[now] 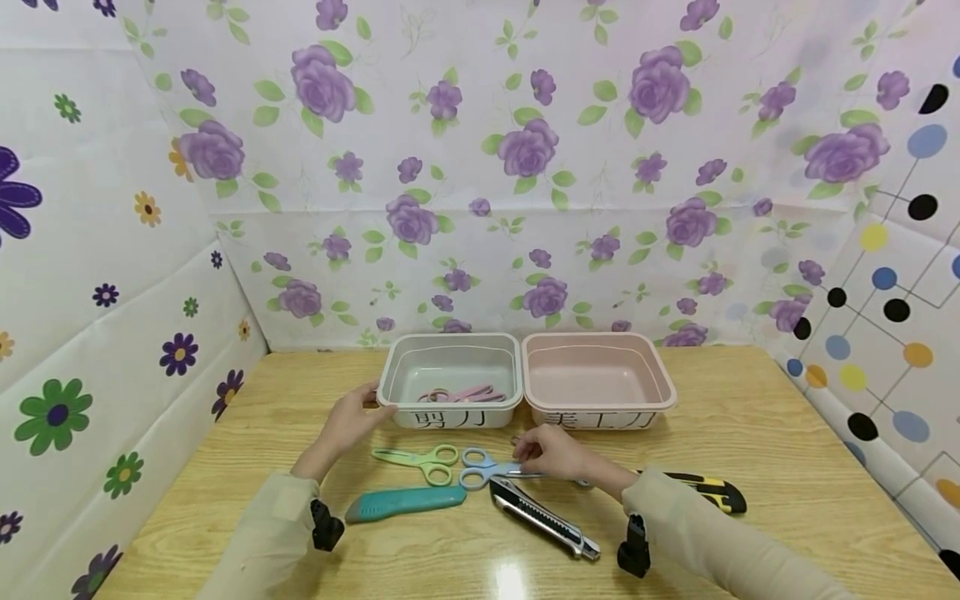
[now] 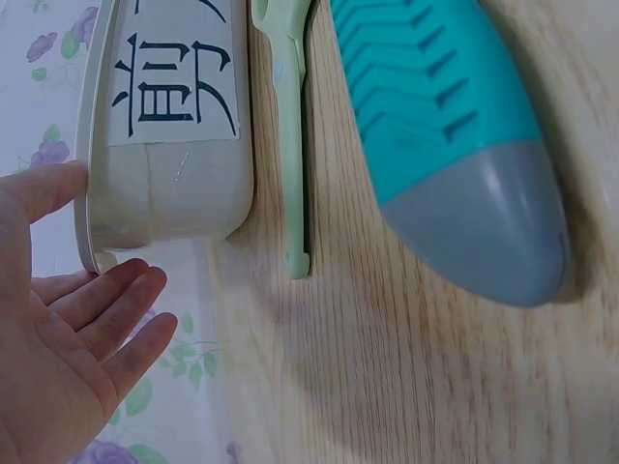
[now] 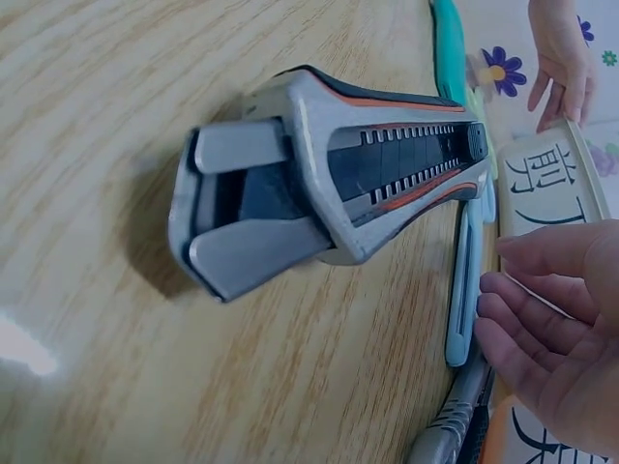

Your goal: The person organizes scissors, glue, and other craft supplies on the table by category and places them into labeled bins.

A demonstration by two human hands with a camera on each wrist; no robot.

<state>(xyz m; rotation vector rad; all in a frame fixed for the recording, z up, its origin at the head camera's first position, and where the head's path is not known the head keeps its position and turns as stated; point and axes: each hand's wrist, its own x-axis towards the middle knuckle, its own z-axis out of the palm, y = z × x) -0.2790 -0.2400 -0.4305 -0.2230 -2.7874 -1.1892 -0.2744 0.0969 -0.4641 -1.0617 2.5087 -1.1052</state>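
My left hand (image 1: 352, 421) is at the left end of a pale grey bin (image 1: 450, 418), thumb and fingers touching its rim corner. Inside the bin lie pink scissors (image 1: 480, 393). My right hand (image 1: 555, 452) hovers over light-blue scissors (image 1: 474, 477), hiding part of their blades; in the right wrist view thumb and fingers stand apart with nothing between them. Left of these lie green scissors (image 1: 435, 464), with a teal utility knife (image 1: 408, 502) in front. A silver-and-black utility knife (image 1: 543, 518) lies slantwise nearer me.
A pink bin (image 1: 600, 418) stands beside the grey one; both carry labels in Chinese characters. A yellow-and-black utility knife (image 1: 723, 494) lies partly under my right forearm. A grey ridged object (image 3: 450, 420) shows near my right hand. Patterned cloth (image 1: 480, 275) hangs behind the table.
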